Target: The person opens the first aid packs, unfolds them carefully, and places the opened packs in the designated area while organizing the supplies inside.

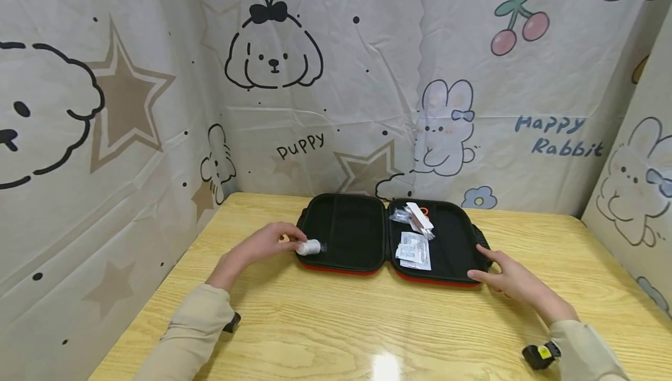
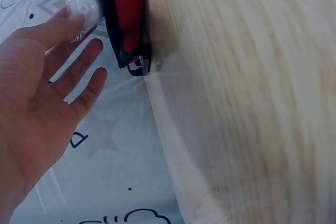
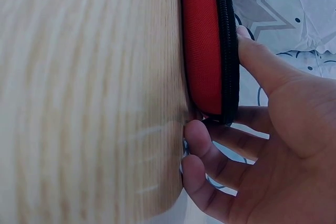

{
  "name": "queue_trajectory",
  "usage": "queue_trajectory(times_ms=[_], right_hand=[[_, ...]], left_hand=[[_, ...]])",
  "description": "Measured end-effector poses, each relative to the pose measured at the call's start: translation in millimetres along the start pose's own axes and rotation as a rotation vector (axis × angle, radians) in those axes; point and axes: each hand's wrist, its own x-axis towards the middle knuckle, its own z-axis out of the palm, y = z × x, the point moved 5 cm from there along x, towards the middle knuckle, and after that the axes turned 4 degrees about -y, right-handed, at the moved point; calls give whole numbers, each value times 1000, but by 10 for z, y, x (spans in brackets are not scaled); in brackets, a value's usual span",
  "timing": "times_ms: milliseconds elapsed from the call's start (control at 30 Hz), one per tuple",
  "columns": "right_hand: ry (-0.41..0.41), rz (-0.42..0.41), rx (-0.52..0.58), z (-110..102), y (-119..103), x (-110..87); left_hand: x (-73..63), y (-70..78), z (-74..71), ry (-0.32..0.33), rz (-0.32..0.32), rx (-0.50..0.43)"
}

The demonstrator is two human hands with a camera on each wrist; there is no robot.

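A black-lined case (image 1: pixel 359 235) with a red shell lies unfolded on the table. Over its left half, my left hand (image 1: pixel 273 238) pinches a white bandage roll (image 1: pixel 310 247) in clear wrapping between thumb and fingers. In the left wrist view, the wrapped roll (image 2: pixel 85 8) is beside the case's zipped edge, and the other fingers are spread. My right hand (image 1: pixel 506 276) grips the case's right edge, thumb over the rim. From the right wrist, the thumb presses the black zipper (image 3: pixel 227 51) and the fingers bend round the corner of the red shell (image 3: pixel 203 51).
White paper packets (image 1: pixel 415 251) lie in the case's right half. Above them are a small clear bag (image 1: pixel 400 215), a bundle of thin sticks in a white wrapper (image 1: pixel 420 217) and an orange loop (image 1: pixel 424 212). A printed curtain (image 1: pixel 336 89) hangs behind the wooden table (image 1: pixel 315 322).
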Motion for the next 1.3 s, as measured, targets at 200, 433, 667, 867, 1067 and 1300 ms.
queue_trajectory(times_ms=[200,433,667,867,1067,1300], right_hand=[[1,-4,-6,3,-2,-2],[7,-6,-16,-5,1,-2],[4,-10,-18,-1,-2,-2],[0,-5,-12,-5,-12,-12],[11,1,-23,-18,-18,-11],[3,0,-13,2,-2,-19]], left_hand=[[-9,22,-9,32,-46,43],[23,57,40,9,-156,154],[106,109,91,-21,-88,201],[161,145,113,-46,-82,187],[241,108,167,-83,-101,167],[375,88,231,-71,-2,187]])
